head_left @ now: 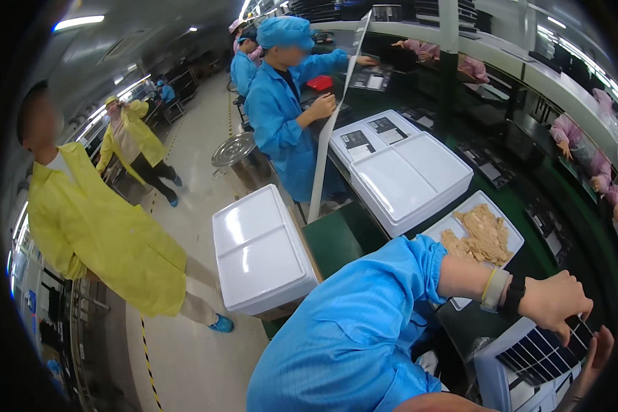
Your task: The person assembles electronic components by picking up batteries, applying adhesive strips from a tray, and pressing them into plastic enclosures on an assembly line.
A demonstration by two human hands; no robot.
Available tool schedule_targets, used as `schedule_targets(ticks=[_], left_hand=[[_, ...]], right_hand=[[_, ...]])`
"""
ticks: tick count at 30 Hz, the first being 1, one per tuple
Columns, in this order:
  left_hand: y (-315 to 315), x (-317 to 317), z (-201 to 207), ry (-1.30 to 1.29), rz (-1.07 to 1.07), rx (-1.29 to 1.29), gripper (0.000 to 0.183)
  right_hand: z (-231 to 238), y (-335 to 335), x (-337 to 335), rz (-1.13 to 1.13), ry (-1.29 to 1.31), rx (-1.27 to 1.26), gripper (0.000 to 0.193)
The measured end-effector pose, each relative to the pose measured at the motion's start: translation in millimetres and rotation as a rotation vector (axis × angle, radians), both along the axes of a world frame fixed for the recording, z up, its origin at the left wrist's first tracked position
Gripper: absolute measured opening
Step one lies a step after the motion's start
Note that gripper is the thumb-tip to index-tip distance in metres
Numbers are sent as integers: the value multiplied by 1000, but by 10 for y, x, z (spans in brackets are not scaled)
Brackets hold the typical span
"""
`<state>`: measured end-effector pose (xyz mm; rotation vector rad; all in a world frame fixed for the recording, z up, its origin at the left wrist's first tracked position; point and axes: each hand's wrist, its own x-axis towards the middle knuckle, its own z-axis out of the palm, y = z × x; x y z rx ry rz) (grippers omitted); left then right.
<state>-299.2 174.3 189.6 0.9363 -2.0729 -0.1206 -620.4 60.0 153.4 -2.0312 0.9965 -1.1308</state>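
At the lower right, a black sheet with a white grid (539, 351) is tilted over a white tray (491, 367). My left hand (553, 302), with a pale band and a black band at its wrist, reaches across from above. Its fingers are closed on the sheet's upper edge. My right hand (599, 353) is at the sheet's right edge, partly cut off by the dark rim of the view; its fingers appear to grip that edge. Pale and dark flat pieces show in the tray beneath the sheet.
A tray of crumpled tan paper pieces (484, 233) lies beyond my left forearm. White stacked trays (412, 182) and another white stack (261, 254) stand farther left. A blue-clad co-worker (275, 117) works at the green line; a person in a yellow coat (103, 233) stands left.
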Motion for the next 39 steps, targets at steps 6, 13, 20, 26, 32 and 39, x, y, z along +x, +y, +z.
schedule_targets(ticks=[6,13,20,26,32,39], left_hand=[[-321,-352,-403,-21,-136,58,37],[-488,-732,-546,-122,-323,254,29],[-720,-885,-1050,-172,-287,186,20],[-669,-801,-1089,-200,-169,263,29],[-514,-625,-1073,-188,-125,366,33],[-409,-559,-1019,-122,-62,216,30]], right_hand=[[-350,373,-191,-37,19,31,32],[-811,641,-567,-211,-74,112,29],[-976,709,-239,-234,-66,225,30],[-975,410,-123,-168,-65,174,26],[-924,312,-8,-53,15,254,23],[-977,150,-36,30,-42,161,27]])
